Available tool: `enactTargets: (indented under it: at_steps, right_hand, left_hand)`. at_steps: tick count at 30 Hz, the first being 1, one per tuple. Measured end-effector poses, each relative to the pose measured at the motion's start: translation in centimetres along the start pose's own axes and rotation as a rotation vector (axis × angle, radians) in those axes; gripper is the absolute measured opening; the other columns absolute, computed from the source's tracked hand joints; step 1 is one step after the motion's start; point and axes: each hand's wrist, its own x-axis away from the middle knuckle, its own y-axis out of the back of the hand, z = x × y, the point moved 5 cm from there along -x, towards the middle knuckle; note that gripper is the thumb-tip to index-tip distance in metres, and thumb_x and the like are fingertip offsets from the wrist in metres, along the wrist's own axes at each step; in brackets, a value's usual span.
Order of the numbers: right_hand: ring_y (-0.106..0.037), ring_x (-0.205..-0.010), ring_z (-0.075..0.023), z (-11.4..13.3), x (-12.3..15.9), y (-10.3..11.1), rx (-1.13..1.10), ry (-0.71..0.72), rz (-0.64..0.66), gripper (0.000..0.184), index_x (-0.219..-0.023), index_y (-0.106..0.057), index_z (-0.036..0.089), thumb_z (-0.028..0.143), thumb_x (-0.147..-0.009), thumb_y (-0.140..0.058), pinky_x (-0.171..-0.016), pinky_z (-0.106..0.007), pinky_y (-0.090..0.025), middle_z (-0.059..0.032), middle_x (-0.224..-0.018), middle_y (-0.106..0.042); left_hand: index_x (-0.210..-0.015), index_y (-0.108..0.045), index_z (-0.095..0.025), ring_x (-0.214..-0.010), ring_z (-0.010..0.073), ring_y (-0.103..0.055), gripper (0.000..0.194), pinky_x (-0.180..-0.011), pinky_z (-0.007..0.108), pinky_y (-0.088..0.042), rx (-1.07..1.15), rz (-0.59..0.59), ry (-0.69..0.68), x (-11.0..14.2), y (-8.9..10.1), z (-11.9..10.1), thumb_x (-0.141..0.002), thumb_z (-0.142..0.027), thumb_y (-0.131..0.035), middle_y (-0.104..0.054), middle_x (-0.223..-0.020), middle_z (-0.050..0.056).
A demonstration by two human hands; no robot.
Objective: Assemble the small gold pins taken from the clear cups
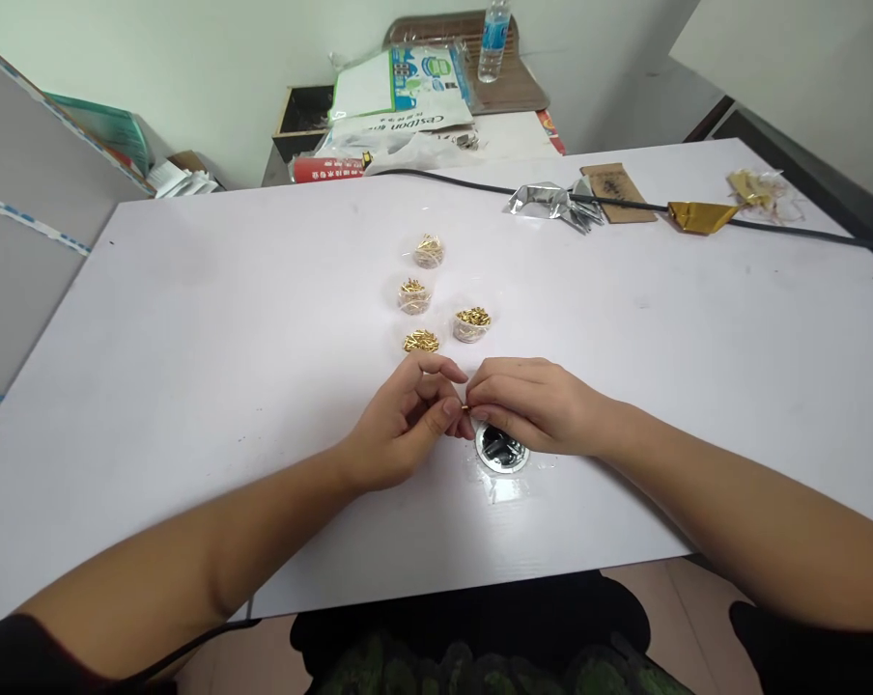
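Fingertips of my left hand [414, 415] and my right hand [534, 401] meet over the table. Between them shows a tiny brass-coloured pin [466, 407], pinched by the right thumb and fingers. The left thumb and fingers are curled close around its other end; whether they hold a second small part I cannot tell. Below my right hand lies a round dish [501, 449] with a pale rim and a black, shiny inside, partly covered by the hand. Just beyond the hands stand small clear cups of gold-coloured metal pieces, the nearest cups being one [421, 341] and another [472, 324].
Two more cups, one [413, 295] and one [429, 251], stand farther back. A black cable [465, 181] crosses the table's far side, near silver foil [545, 201], brown card [617, 193] and a gold packet [701, 217]. Behind the table are a water bottle [493, 43] and plastic bags [408, 87].
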Motion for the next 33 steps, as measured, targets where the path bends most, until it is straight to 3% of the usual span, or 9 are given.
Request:
enactTargets:
  at_steps: [11, 26, 33]
  right_hand:
    - [-0.06, -0.073, -0.0129, 0.34, 0.07, 0.01, 0.018, 0.041, -0.037, 0.011, -0.09, -0.059, 0.016, 0.009, -0.096, -0.052, -0.067, -0.025, -0.052, -0.0044, -0.08, -0.066]
    - [-0.056, -0.066, -0.0124, 0.9, 0.06, 0.14, 0.326, 0.04, 0.063, 0.015, -0.089, -0.058, 0.016, 0.01, -0.098, -0.048, -0.056, -0.023, -0.046, -0.0033, -0.077, -0.064]
    - [-0.055, -0.065, -0.012, 0.81, 0.07, 0.01, 0.287, 0.034, 0.039, 0.014, -0.087, -0.058, 0.015, 0.013, -0.099, -0.05, -0.056, -0.023, -0.047, -0.0039, -0.075, -0.063]
  left_hand:
    - [-0.115, -0.042, -0.02, -0.08, 0.0077, -0.067, 0.016, -0.072, 0.017, -0.054, 0.0, 0.045, 0.082, -0.07, -0.06, 0.17, -0.1, -0.019, -0.048, -0.06, -0.079, -0.001]
    - [-0.117, -0.039, -0.024, -0.08, 0.0124, -0.068, 0.022, -0.074, 0.027, -0.056, -0.135, -0.002, 0.116, 0.11, -0.04, 0.62, -0.098, -0.017, -0.048, -0.058, -0.078, -0.001]
    - [-0.118, -0.039, -0.023, -0.075, 0.0125, -0.065, 0.023, -0.066, 0.026, -0.053, -0.201, -0.01, 0.118, 0.23, 0.14, 0.6, -0.098, -0.019, -0.049, -0.06, -0.079, 0.0]
